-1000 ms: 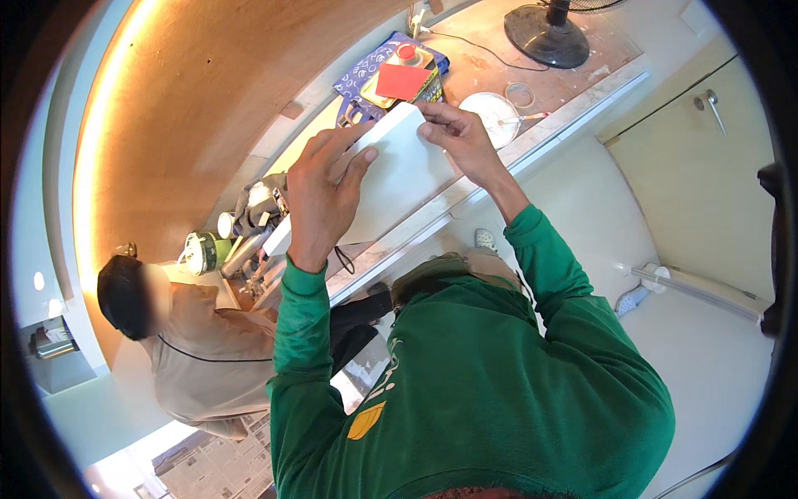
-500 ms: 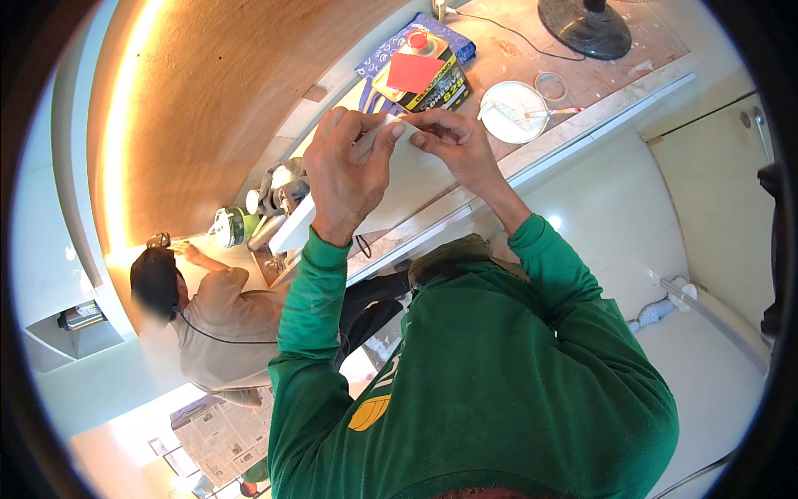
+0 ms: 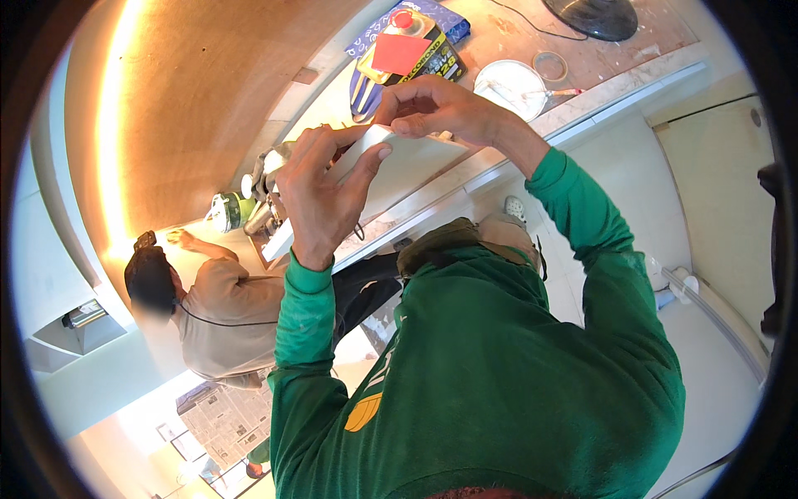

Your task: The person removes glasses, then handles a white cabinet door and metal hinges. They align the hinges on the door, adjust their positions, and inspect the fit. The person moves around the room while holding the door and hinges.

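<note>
A white board (image 3: 411, 173) slants upward between my hands, its narrow edge toward the top. My left hand (image 3: 324, 187) is closed on that edge, with the thumb lying along the board's face and the fingers behind it. At the upper corner, my right hand (image 3: 445, 112) has its thumb and bent fingers closed on the edge, close to the left fingertips. Whether a thin strip lies under the fingers is too small to tell. Just beyond the hands stands a rectangular can (image 3: 440, 62) with a red cap, and a red card (image 3: 401, 55) leans on it.
A round white tub lid (image 3: 509, 90) with a brush (image 3: 561, 93) and a tape roll (image 3: 549, 66) lie on the counter. Farther right is a black round base (image 3: 594, 17). A co-worker (image 3: 229, 308) leans at the counter on the left, near a green-and-white container (image 3: 229, 212).
My right hand has shifted up and left over the board's corner, its elbow swinging outward. My left hand has moved down and left along the edge. The view has tilted slightly.
</note>
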`<state>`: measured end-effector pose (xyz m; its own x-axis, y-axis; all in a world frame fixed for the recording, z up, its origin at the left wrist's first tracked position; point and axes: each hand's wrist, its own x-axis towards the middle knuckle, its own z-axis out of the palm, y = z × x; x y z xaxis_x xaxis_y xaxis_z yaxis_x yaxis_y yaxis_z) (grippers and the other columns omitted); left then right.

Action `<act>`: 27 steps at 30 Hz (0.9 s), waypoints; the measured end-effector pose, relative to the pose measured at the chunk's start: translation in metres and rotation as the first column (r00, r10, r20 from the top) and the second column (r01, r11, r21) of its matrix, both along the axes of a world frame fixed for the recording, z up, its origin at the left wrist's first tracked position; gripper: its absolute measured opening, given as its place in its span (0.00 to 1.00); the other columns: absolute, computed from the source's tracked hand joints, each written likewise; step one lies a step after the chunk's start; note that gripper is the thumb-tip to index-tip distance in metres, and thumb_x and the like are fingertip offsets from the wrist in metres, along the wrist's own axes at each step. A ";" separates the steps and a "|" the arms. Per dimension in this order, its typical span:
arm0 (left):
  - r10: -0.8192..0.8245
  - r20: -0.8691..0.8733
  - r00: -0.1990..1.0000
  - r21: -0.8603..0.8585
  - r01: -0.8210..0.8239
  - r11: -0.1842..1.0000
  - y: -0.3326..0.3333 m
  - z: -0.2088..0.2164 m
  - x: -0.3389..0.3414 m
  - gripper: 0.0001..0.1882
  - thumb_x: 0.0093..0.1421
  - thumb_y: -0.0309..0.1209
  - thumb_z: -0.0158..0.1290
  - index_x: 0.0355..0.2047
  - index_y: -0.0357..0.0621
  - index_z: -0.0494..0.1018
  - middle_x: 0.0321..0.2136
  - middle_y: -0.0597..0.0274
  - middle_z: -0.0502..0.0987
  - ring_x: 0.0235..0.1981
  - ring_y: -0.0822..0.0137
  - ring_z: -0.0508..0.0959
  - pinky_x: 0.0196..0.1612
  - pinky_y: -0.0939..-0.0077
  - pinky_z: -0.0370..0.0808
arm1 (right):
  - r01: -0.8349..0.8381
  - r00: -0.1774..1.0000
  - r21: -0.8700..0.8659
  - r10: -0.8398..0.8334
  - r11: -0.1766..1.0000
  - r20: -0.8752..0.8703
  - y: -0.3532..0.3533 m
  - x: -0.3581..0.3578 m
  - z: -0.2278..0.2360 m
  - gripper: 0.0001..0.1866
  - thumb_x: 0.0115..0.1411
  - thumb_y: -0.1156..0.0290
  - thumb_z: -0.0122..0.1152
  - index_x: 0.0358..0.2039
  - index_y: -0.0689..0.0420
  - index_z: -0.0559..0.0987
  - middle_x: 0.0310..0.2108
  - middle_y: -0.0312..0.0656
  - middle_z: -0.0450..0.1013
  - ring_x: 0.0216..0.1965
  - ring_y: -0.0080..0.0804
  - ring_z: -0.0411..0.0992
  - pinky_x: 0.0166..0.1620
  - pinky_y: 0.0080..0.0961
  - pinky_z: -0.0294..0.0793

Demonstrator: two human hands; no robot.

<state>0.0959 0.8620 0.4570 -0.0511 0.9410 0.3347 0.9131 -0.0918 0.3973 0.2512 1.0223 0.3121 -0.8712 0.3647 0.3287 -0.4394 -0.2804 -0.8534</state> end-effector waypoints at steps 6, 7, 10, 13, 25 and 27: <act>-0.011 -0.024 1.000 0.060 0.012 0.998 -0.005 -0.007 0.010 0.16 0.60 0.32 0.80 0.43 0.38 0.87 0.32 0.54 0.81 0.33 0.56 0.80 0.38 0.61 0.78 | -0.070 0.997 0.294 0.062 0.953 0.037 0.022 0.005 0.019 0.17 0.74 0.55 0.76 0.46 0.56 0.84 0.44 0.33 0.81 0.53 0.23 0.78 0.62 0.29 0.76; 0.003 -0.033 0.999 0.059 -0.001 0.998 -0.006 -0.006 0.011 0.17 0.60 0.33 0.80 0.43 0.38 0.87 0.32 0.54 0.81 0.33 0.56 0.81 0.38 0.61 0.78 | -0.071 0.997 0.339 0.058 0.938 0.049 0.025 0.007 0.022 0.17 0.74 0.54 0.77 0.46 0.56 0.84 0.45 0.34 0.81 0.54 0.24 0.79 0.63 0.30 0.76; -0.030 -0.044 0.999 0.080 0.033 0.996 -0.013 -0.006 0.017 0.18 0.59 0.34 0.80 0.43 0.38 0.87 0.32 0.54 0.81 0.34 0.55 0.81 0.39 0.62 0.78 | -0.151 0.988 0.398 0.128 0.905 0.083 0.030 0.010 0.025 0.17 0.74 0.55 0.77 0.48 0.56 0.85 0.46 0.34 0.82 0.54 0.25 0.79 0.65 0.31 0.77; 0.020 -0.049 0.999 0.050 -0.018 0.999 -0.018 -0.006 0.019 0.17 0.60 0.34 0.80 0.43 0.38 0.87 0.33 0.54 0.83 0.35 0.56 0.82 0.40 0.63 0.79 | -0.189 0.981 0.285 0.167 0.940 0.101 0.027 0.008 0.023 0.19 0.73 0.55 0.78 0.51 0.57 0.87 0.47 0.35 0.82 0.54 0.25 0.80 0.66 0.33 0.78; -0.002 0.006 1.000 0.061 0.001 0.998 -0.024 -0.007 0.026 0.16 0.60 0.31 0.81 0.44 0.38 0.89 0.33 0.54 0.86 0.35 0.61 0.83 0.41 0.67 0.81 | -0.070 0.998 0.290 0.065 0.954 0.027 0.012 0.023 0.012 0.20 0.68 0.59 0.82 0.53 0.59 0.90 0.49 0.39 0.86 0.54 0.29 0.83 0.65 0.32 0.80; 0.008 0.025 1.000 0.050 -0.009 0.999 -0.024 -0.006 0.027 0.16 0.60 0.31 0.80 0.44 0.38 0.89 0.33 0.55 0.86 0.35 0.63 0.83 0.42 0.67 0.82 | -0.068 0.998 0.297 0.070 0.952 0.005 0.011 0.022 0.011 0.19 0.70 0.59 0.81 0.52 0.60 0.90 0.48 0.38 0.86 0.54 0.28 0.83 0.64 0.31 0.81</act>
<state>0.1228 0.8377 0.4512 -0.0678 0.9226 0.3797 0.9038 -0.1044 0.4151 0.2731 1.0330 0.3235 -0.8885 0.1887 0.4182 -0.4332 -0.0447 -0.9002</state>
